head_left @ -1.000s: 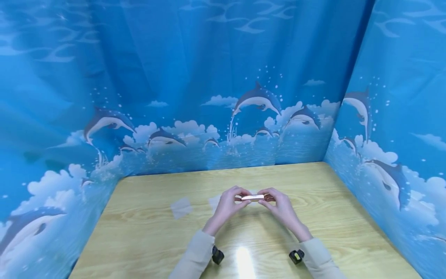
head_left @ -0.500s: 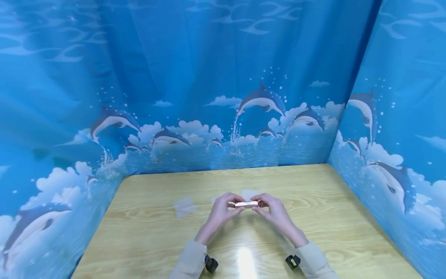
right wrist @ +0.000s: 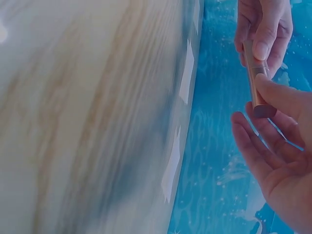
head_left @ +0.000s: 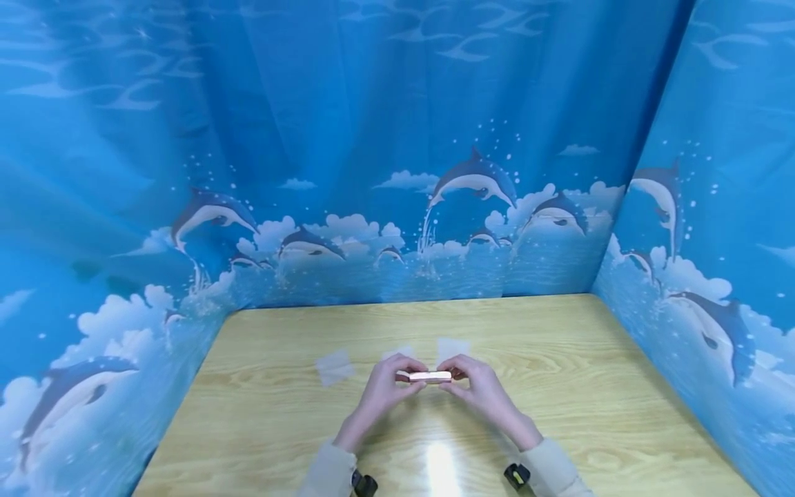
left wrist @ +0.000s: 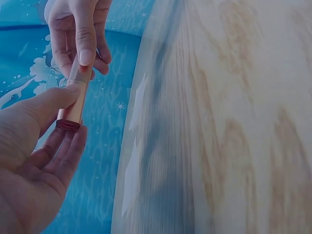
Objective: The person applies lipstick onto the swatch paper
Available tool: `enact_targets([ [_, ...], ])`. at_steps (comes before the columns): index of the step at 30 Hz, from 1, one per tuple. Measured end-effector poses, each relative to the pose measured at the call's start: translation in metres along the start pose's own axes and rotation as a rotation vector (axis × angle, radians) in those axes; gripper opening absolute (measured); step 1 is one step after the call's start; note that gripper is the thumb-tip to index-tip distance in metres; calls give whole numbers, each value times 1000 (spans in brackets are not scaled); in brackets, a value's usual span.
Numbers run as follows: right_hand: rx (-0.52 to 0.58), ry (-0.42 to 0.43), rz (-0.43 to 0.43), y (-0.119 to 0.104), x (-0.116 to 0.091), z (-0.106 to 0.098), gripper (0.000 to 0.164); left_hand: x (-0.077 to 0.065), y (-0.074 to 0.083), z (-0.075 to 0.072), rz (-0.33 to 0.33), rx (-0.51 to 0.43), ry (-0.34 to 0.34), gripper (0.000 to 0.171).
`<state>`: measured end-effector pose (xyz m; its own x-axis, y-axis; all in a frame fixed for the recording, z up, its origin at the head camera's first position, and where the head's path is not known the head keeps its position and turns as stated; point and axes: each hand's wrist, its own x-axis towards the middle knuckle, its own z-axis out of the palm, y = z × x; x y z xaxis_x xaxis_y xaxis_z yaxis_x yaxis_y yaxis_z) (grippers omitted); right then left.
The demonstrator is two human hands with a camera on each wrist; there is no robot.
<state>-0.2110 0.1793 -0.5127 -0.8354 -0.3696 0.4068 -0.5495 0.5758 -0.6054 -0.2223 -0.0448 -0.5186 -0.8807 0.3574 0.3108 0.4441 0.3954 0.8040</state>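
Note:
A slim rose-gold lipstick tube (head_left: 430, 377) is held level above the table, crosswise in front of the body. My left hand (head_left: 380, 388) pinches its left end between thumb and fingers, and my right hand (head_left: 483, 388) pinches the right end. A seam across the middle of the tube (left wrist: 74, 102) shows in the left wrist view, with a dark red end face below the thumb. In the right wrist view the tube's other end (right wrist: 264, 111) looks dark and flat. Both thumbs lie along the tube, close to the seam.
Thin whitish squares (head_left: 335, 367) lie on the wood-grain table, one to the left and others just beyond the hands, such as the right square (head_left: 453, 348). Blue dolphin-print curtains (head_left: 385, 269) border the table at the back and sides. A light reflection shines near the front.
Both hands have drawn back toward the body and slightly left with the lipstick, uncovering more of the whitish squares behind them. The grip at each end looks the same.

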Motion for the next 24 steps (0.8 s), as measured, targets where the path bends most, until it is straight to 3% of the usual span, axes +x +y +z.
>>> enact_targets([
  [9, -47, 7, -53, -10, 2, 8, 25, -9, -2, -7, -8, -18, 10, 22],
  [24, -77, 21, -78, -13, 4, 10, 27, -12, -2, -10, 17, 33, 6, 26],
])
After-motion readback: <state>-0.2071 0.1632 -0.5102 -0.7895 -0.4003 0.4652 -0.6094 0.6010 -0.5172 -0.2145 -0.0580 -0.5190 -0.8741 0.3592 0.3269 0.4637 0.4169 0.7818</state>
